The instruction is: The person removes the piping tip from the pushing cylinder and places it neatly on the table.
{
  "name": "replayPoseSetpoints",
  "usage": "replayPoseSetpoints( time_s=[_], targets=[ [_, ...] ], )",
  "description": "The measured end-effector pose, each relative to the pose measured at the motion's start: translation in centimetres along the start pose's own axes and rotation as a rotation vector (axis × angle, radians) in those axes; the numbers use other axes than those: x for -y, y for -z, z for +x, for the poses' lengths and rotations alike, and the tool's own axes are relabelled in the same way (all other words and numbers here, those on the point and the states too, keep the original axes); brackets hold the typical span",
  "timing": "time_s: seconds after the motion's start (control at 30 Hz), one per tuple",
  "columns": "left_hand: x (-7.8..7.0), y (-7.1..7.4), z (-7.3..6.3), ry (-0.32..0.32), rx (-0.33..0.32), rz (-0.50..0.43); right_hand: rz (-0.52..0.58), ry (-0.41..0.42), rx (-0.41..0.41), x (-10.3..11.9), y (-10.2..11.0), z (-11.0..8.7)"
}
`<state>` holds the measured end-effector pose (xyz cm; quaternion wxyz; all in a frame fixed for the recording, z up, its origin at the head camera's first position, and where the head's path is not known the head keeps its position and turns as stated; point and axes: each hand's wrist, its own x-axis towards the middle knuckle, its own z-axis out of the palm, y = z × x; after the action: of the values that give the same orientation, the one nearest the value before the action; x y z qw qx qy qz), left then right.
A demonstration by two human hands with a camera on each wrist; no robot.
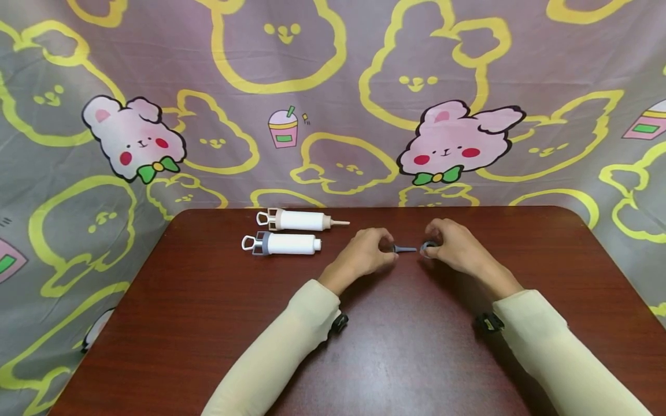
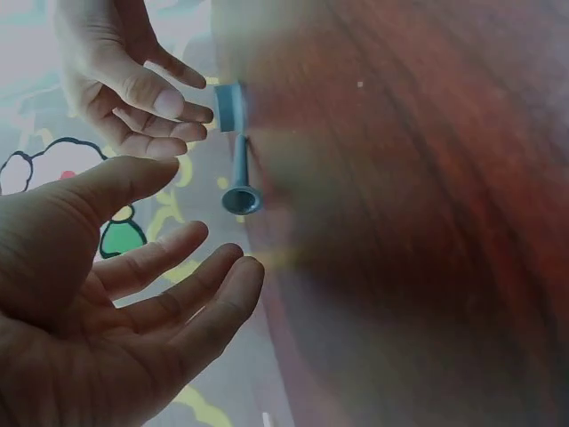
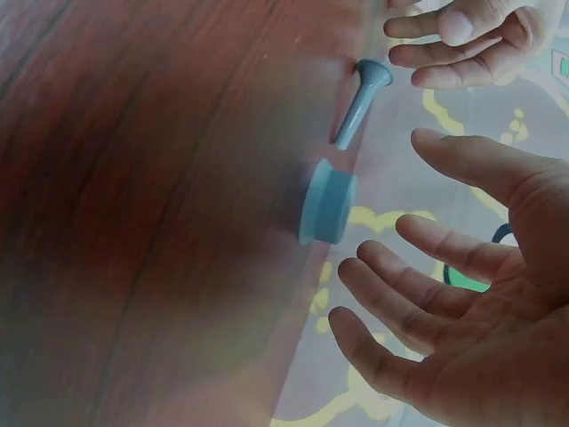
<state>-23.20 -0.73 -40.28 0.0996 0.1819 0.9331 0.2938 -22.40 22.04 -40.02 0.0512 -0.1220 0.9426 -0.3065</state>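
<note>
A small grey-blue nozzle (image 1: 406, 249) with a flared base lies on the table, its narrow tip towards the right. Beyond that tip stands a short grey-blue ring-like cap (image 3: 327, 206) with a wider rim. My left hand (image 1: 366, 253) is at the flared end of the nozzle; in the left wrist view its fingers are spread and relaxed, with a gap to the piece. Beside the cap is my right hand (image 1: 460, 245), fingers loosely parted and holding nothing in the right wrist view.
Two white syringe-like tubes with ring handles lie at the back left. One tube (image 1: 302, 221) has beige trim and a beige nozzle; the other tube (image 1: 290, 244) has grey trim and a bare white end. A patterned cloth (image 1: 333, 115) hangs behind the brown table (image 1: 208, 329).
</note>
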Motion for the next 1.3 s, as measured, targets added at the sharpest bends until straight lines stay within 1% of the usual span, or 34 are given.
replayPoseSetpoints(
  time_s=[0.13, 0.47, 0.67, 0.8, 0.9, 1.1, 1.3],
  targets=[
    [0.1, 0.5, -0.8, -0.027, -0.017, -0.016, 0.0, -0.003, -0.009, 0.5, 0.1, -0.3],
    [0.3, 2.1, -3.2, -0.083, -0.049, -0.071, -0.04, 0.051, -0.075, 1.6, 0.1, -1.4],
    [0.8, 2.7, -4.3, -0.124, -0.092, -0.087, -0.052, 0.081, -0.111, 2.4, 0.0, -1.8],
    [1.1, 3.2, -5.0, -0.128, -0.117, -0.096, -0.047, 0.107, -0.134, 2.8, -0.1, -2.2],
    [1.4, 3.5, -5.4, -0.138, -0.134, -0.096, -0.04, 0.113, -0.146, 3.1, -0.2, -2.3],
    [2.4, 3.7, -6.2, -0.161, -0.154, -0.088, -0.021, 0.095, -0.147, 3.6, -0.5, -2.5],
    [3.5, 4.0, -6.6, -0.189, -0.18, -0.069, -0.018, 0.119, -0.159, 4.2, -0.7, -2.5]
  ],
)
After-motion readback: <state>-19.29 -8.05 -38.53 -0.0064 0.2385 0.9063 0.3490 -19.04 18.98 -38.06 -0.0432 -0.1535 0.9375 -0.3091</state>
